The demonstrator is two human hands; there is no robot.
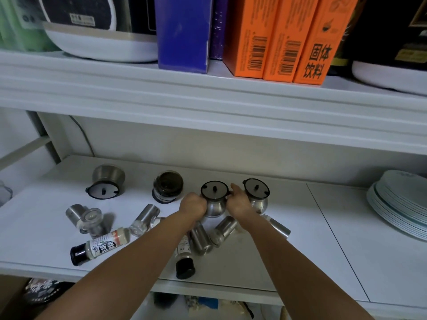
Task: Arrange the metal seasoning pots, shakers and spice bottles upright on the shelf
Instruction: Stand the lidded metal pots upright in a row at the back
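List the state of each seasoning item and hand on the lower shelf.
Middle pot: upright, lidded, held by both hands.
Left hand: grips middle pot.
Right hand: grips middle pot.
Right pot: upright, lidded.
Far-left pot: tipped over, lidded.
Labelled bottle: lying down, capped.
Steel shaker: lying down.

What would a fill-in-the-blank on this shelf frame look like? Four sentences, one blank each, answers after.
1. The left hand and right hand both grip the same metal ____.
2. Above, ____ orange boxes stand side by side.
3. The black-capped bottle at front left lies on its ____.
4. At far right sits a stack of ____.

Missing: pot; three; side; plates.
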